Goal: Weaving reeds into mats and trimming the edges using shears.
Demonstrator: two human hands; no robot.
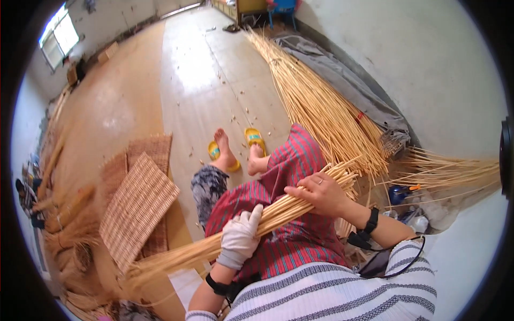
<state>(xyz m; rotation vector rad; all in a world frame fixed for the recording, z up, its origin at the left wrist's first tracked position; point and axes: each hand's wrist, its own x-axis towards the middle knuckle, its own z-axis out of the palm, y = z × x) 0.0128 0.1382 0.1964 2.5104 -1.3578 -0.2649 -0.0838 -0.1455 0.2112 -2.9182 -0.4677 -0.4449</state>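
Across my lap lies a bundle of long, pale rattan or reed canes (289, 209), tilted up toward the right. My left hand (241, 236), in a white glove, is wrapped round the bundle near its middle. Bare and wearing a ring, my right hand (323, 193) grips the same bundle close to its right end, where the cut tips show. The bundle's left end trails low and blurs over the floor. Under it, a red and grey striped cloth (251, 200) covers my lap.
A large heap of loose canes (321, 101) lies along the right wall beside a grey cloth (342, 75). Woven mats (140, 208) are stacked at the left. Fibre bundles (69, 224) lie farther left. A blue bottle-like item (397, 195) sits at the right. Small scraps dot the floor.
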